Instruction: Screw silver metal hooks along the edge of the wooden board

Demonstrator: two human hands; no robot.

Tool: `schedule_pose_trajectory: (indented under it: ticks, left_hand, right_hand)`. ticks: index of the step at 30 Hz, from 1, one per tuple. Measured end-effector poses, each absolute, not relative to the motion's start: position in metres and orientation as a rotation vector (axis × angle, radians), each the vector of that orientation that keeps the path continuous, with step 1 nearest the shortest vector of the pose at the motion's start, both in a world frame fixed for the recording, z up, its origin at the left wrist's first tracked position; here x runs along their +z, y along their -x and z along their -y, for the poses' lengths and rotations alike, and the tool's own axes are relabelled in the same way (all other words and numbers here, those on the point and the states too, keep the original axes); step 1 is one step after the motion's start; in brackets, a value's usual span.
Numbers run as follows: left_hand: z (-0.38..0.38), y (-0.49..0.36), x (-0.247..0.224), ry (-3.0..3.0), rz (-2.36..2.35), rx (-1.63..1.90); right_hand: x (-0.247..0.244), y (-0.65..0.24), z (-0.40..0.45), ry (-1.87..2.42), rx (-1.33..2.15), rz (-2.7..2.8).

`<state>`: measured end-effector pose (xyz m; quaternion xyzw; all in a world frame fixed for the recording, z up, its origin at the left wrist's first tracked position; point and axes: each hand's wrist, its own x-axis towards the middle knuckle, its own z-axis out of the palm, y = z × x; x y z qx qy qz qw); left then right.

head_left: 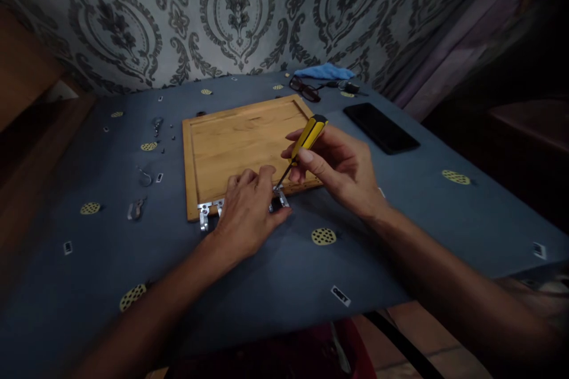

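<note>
I lose the middle of the metal hook rail point(205, 208) behind the left hand point(248, 213). The right hand point(344, 169) hides part of the wooden board's point(240, 145) right side from me. I can't make out what the screwdriver's point(307, 137) tip meets. The specks point(162, 151) left of the board are too small to identify.

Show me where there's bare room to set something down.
Tablecloth shows bare, prints aside, between the phone and right forearm, and between right forearm and left forearm. Crowded: metal hardware left of the wooden panel; glasses and blue cloth beyond its far right corner.
</note>
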<state>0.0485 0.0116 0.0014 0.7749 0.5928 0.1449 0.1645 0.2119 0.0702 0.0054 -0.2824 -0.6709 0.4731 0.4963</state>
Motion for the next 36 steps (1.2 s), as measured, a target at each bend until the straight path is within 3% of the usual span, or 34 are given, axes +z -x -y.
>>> schedule_pose_trajectory:
  ticks: [36]
  left_hand:
    - [-0.0123,-0.0472,-0.0013,-2.219,-1.693,0.433]
  right_hand:
    - [0.0112,-0.2186,-0.0713,0.695,1.192,1.643]
